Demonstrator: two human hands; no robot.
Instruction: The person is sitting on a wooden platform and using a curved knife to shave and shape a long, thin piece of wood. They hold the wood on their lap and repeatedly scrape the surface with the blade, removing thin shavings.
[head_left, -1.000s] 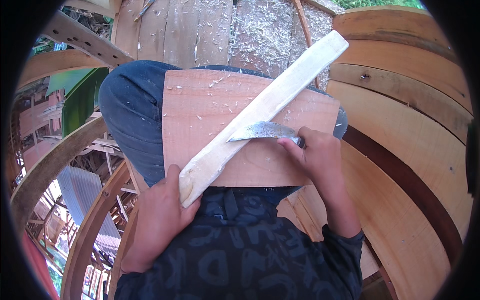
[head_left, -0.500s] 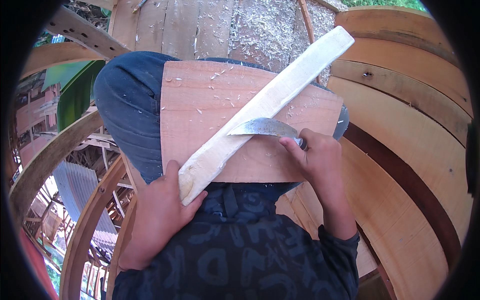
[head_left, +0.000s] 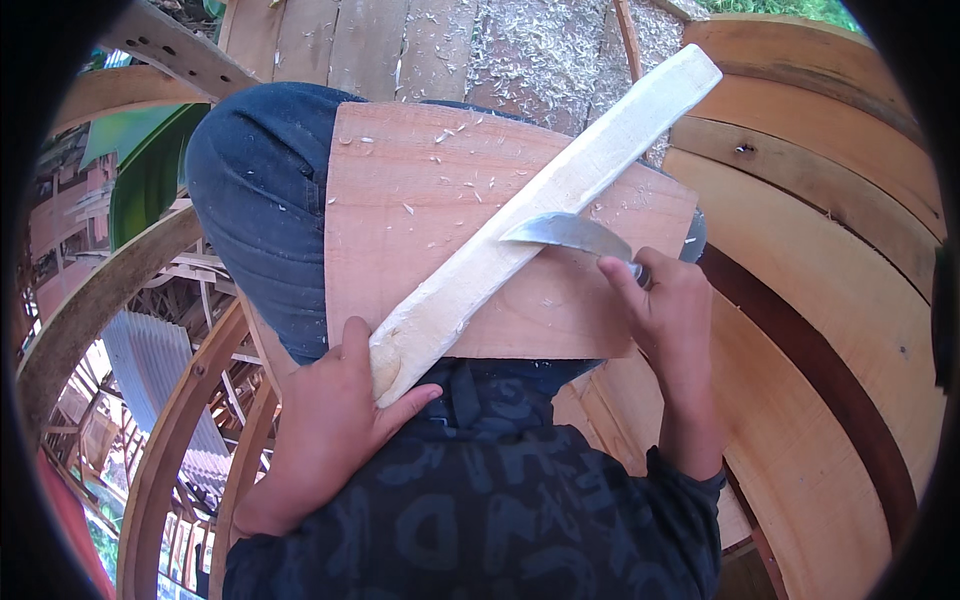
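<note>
Curved brown wooden planks [head_left: 820, 300] sweep around the right hand's outer side, and pale wood shavings [head_left: 545, 60] lie scattered on the boards well beyond both hands. A flat reddish-brown wooden board [head_left: 430, 200] rests across the person's lap, on a knee in blue denim trousers [head_left: 250, 200], and it lies under and between the hands.

The left hand [head_left: 335, 420] comes up from the lower edge, fingers curled and thumb raised, closed around the near end of a long pale wooden slat [head_left: 530, 220]. The slat runs diagonally away from that hand, up and to the right across the board, its far end reaching past the board's upper edge (the near end is rounded and shows bare, fresh-cut wood).

The right hand [head_left: 670, 320], its forearm in a dark patterned sleeve [head_left: 690, 470], is bent at the wrist and clenched tight around the handle of a curved grey metal knife blade [head_left: 570, 232]. The blade points left from the fingers [head_left: 620, 285] and meets the slat's right edge about midway along, touching it. The handle itself is hidden within the fist.
</note>
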